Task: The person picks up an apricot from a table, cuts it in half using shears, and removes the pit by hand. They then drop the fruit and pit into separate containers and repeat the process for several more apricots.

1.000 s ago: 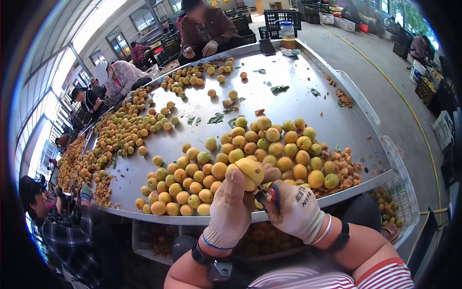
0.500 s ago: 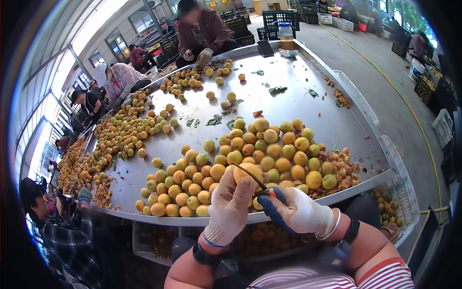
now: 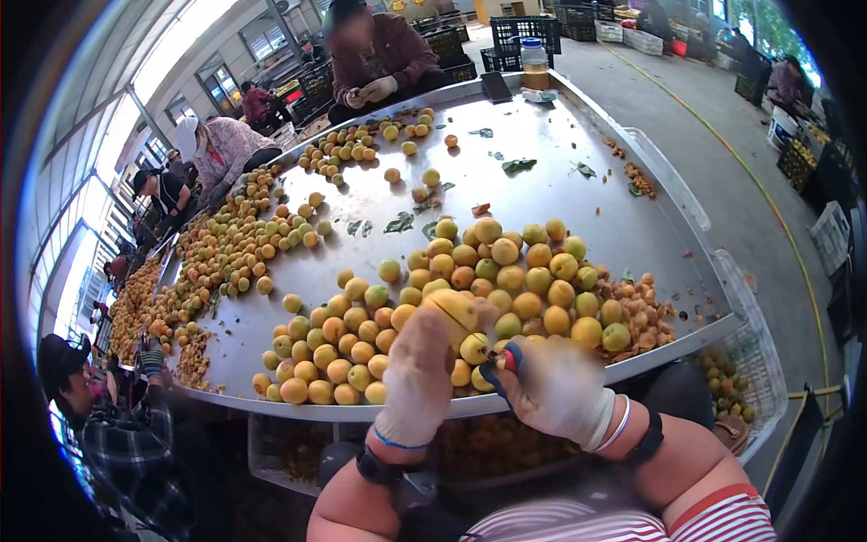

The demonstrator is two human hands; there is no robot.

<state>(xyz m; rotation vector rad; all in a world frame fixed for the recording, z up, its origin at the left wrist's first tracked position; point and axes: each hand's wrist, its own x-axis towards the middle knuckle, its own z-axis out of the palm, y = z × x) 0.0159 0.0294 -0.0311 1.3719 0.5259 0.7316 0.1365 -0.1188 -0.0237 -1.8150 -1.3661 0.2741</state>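
In my left hand (image 3: 415, 375), gloved in white knit, a yellow apricot (image 3: 454, 307) is gripped above the pile. A dark line runs across the fruit's surface. My right hand (image 3: 562, 387), also gloved with dark blue at the fingers, is closed around a small knife (image 3: 509, 358) whose red handle end shows. The knife's dark, thin front part points at the held apricot. Around both hands lies a heap of yellow-green apricots (image 3: 348, 327) on the metal table (image 3: 298, 413).
Apricot pits (image 3: 643, 312) are heaped at the table's right front. Leaves (image 3: 519, 166), a phone (image 3: 495, 88) and a lidded jar (image 3: 535, 61) sit farther back. Crates (image 3: 750, 352) stand below the edge. Co-workers (image 3: 384, 54) sit along the far and left sides.
My left hand has turned, and the held apricot now shows more of its face with a dark line across it. My right hand has shifted slightly right and down with the knife.
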